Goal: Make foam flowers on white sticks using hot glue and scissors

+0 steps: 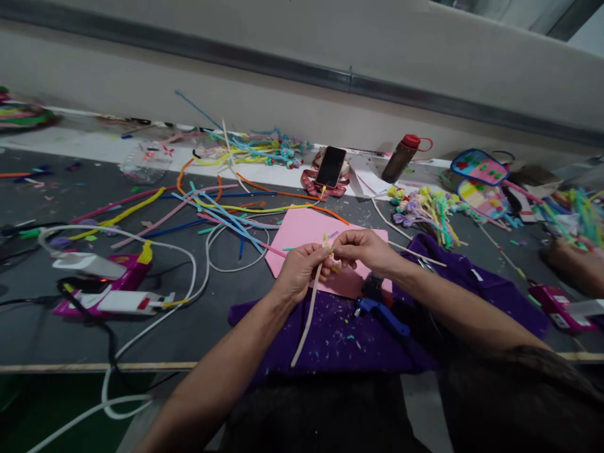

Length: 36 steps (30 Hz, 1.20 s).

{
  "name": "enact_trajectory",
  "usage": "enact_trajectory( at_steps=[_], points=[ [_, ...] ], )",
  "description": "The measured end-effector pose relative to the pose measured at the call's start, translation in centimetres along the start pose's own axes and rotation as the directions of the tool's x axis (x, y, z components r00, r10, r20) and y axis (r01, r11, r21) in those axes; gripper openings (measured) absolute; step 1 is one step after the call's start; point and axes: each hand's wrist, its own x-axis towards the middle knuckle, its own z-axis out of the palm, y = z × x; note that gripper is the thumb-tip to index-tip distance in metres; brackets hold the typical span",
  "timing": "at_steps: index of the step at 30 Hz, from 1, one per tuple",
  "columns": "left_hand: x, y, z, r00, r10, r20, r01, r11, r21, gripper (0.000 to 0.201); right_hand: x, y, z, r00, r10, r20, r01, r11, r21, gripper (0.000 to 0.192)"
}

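Both hands, left hand (pixel 298 272) and right hand (pixel 362 249), pinch a cream pipe cleaner (pixel 309 314) above the pink foam sheet (pixel 302 233).

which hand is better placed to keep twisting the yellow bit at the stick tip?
Right, probably. The right hand pinches the yellow piece at the tip; the left hand grips the pale stick below it.

A thin, pale cream stick (pixel 309 314) slanted from the purple cloth up to a small yellow fuzzy tip (pixel 326 241), pinched there between the left hand (pixel 298 272) and right hand (pixel 362 250), above a pink sheet.
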Motion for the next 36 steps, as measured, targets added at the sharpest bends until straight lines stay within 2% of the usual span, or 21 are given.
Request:
enact_trajectory(
  at_steps=[4, 11, 18, 25, 30, 36],
  points=[
    [-0.4, 0.0, 0.2, 0.999, 0.021, 0.036, -0.022, 1.0, 0.009, 0.026, -0.1, 0.1, -0.3, 0.996, 0.063, 0.061, -0.073, 0.979, 0.189, 0.016],
    [-1.0, -0.6, 0.3, 0.997, 0.067, 0.042, -0.067, 0.998, -0.002, 0.025, 0.2, 0.8, -0.2, 0.973, 0.147, 0.179, -0.206, 0.902, 0.378, 0.02],
    [-0.6, -0.9, 0.1, 0.998, 0.059, 0.004, -0.059, 0.998, -0.029, 0.025, 0.3, 1.1, -0.3, 0.98, 0.127, 0.156, -0.18, 0.898, 0.402, 0.021],
    [-0.5, -1.0, 0.0, 0.999, 0.038, 0.03, -0.036, 0.998, -0.059, 0.027, -0.6, 0.6, 0.0, 0.994, 0.113, 0.004, -0.11, 0.959, 0.263, 0.022],
    [-0.5, -0.9, 0.0, 1.0, 0.013, 0.024, -0.012, 1.0, -0.021, 0.027, -0.7, 0.4, 0.6, 0.997, 0.081, 0.012, -0.082, 0.973, 0.215, 0.019],
    [-0.8, -0.7, 0.1, 0.998, 0.029, 0.056, -0.027, 0.999, -0.033, 0.028, -0.5, 0.7, 0.6, 0.986, 0.123, 0.109, -0.154, 0.925, 0.348, 0.022]
  ],
)
